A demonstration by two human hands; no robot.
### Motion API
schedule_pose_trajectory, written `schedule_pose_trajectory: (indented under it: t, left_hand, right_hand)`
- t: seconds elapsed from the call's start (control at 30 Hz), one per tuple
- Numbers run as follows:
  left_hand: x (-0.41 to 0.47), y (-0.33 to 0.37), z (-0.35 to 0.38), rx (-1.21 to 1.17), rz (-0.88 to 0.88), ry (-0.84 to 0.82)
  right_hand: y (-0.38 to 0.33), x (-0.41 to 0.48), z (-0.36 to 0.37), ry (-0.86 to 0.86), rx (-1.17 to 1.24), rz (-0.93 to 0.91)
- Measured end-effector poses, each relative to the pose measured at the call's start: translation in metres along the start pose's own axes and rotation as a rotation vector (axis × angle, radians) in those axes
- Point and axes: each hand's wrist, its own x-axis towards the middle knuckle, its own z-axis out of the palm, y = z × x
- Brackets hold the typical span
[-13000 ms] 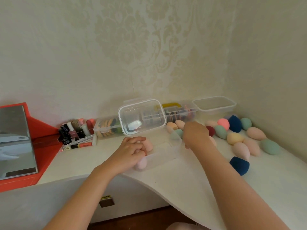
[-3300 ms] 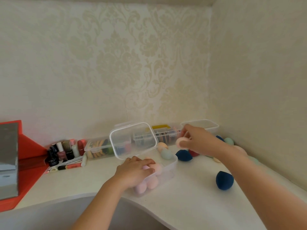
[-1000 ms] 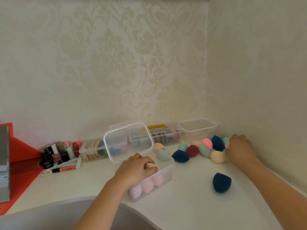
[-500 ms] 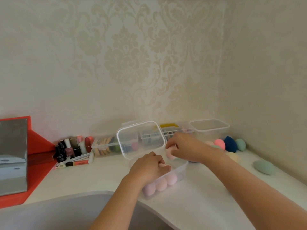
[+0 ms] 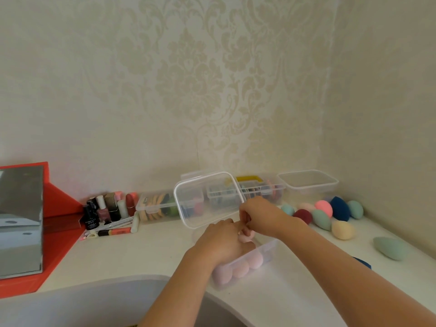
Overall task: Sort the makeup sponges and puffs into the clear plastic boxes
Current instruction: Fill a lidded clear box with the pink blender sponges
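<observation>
Pinching a pale pink egg-shaped makeup sponge (image 5: 247,237) with the right hand (image 5: 262,214), just above the clear rectangular plastic box (image 5: 267,252) on the white counter (image 5: 153,251). Laying the left hand (image 5: 221,243) over the pink sponges (image 5: 240,269) packed inside; gripping or merely pressing, impossible to tell.

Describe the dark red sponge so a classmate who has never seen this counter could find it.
Find the corner of the wallpapered walls, where a lidded clear box stands. In front of it lie loose egg-shaped sponges; the dark red sponge is near their left end. It is the only maroon one, between a pale teal sponge and a sage green sponge.
</observation>
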Motion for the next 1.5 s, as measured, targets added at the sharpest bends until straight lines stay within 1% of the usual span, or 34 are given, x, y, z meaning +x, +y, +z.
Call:
schedule_pose_trajectory:
  t: [0.13, 0.27, 0.33, 0.37, 0.4, 0.47, 0.5, 0.53, 0.6, 0.67, 0.73, 0.83, 0.9, 0.97, 1.07, 1.17, 1.23, 1.3, 1.37, 1.4, 1.43, 1.47, 1.5]
  left_hand:
    - [0.001, -0.001, 0.002, -0.005, -0.011, 0.008]
    - [0.001, -0.002, 0.004, 0.01, -0.006, -0.005]
    - [0.001, -0.003, 0.004, -0.004, -0.01, 0.007]
    - [0.001, -0.003, 0.004, -0.012, -0.013, 0.019]
    - [0.001, -0.003, 0.003, -0.013, -0.01, 0.026]
    - [0.002, -0.003, 0.004, -0.003, 0.006, 0.025]
    - [0.002, -0.004, 0.004, -0.004, 0.008, 0.022]
    - [0.002, -0.004, 0.005, -0.006, 0.009, 0.021]
    - [0.002, -0.004, 0.006, -0.001, 0.01, 0.025]
    - [0.002, -0.004, 0.006, 0.012, 0.018, 0.03]
    - [0.002, -0.003, 0.006, 0.023, 0.04, 0.032]
    - [0.001, -0.001, 0.005, 0.035, 0.062, 0.032]
    - [0.001, -0.001, 0.005, 0.044, 0.06, 0.039]
    - [0.002, -0.002, 0.004, 0.045, 0.058, 0.041]
    - [0.002, -0.002, 0.004, 0.037, 0.055, 0.038]
    - [0.002, -0.002, 0.005, 0.037, 0.047, 0.03]
    - [0.002, -0.001, 0.005, 0.036, 0.043, 0.024]
    - [0.001, -0.001, 0.005, 0.029, 0.042, 0.024]
    - [0.001, -0.002, 0.005, 0.025, 0.041, 0.023]
    - [0.001, -0.002, 0.005, 0.025, 0.04, 0.022]
    - [0.001, -0.002, 0.006, 0.024, 0.04, 0.021]
    - [0.001, -0.002, 0.006, 0.023, 0.042, 0.024]
    - [0.001, -0.001, 0.006, 0.021, 0.044, 0.03]
  right_hand:
    - [0.005, 0.003, -0.009, -0.064, 0.048, -0.045]
    - [0.01, 0.007, -0.012, -0.028, 0.125, -0.067]
    - [0.016, 0.007, -0.016, 0.015, 0.248, -0.047]
    - [0.022, 0.006, -0.019, 0.071, 0.342, -0.014]
    - [0.03, 0.005, -0.021, 0.179, 0.396, 0.044]
    - [0.054, 0.006, -0.02, 0.428, 0.329, 0.237]
    - [0.068, 0.004, -0.019, 0.482, 0.255, 0.344]
    - [0.08, 0.0, -0.017, 0.468, 0.172, 0.447]
    - [0.101, -0.005, -0.009, 0.332, 0.03, 0.595]
    - [0.113, -0.007, 0.002, 0.228, -0.035, 0.671]
    - [0.117, -0.007, 0.007, 0.199, -0.044, 0.694]
    - [0.121, -0.005, 0.011, 0.211, -0.046, 0.694]
    - [0.126, -0.004, 0.014, 0.153, -0.092, 0.683]
    - [0.13, -0.004, 0.017, 0.118, -0.082, 0.68]
    - [0.131, -0.006, 0.016, 0.2, 0.06, 0.69]
    - [0.131, -0.007, 0.015, 0.224, 0.142, 0.654]
    - [0.131, -0.009, 0.014, 0.28, 0.24, 0.648]
    - [0.132, -0.011, 0.012, 0.386, 0.34, 0.62]
    - [0.129, -0.014, 0.006, 0.498, 0.468, 0.52]
    - [0.124, -0.017, 0.0, 0.537, 0.571, 0.446]
    - [0.118, -0.019, -0.005, 0.541, 0.693, 0.374]
    - [0.11, -0.022, -0.012, 0.503, 0.811, 0.303]
    - [0.102, -0.025, -0.019, 0.429, 0.904, 0.234]
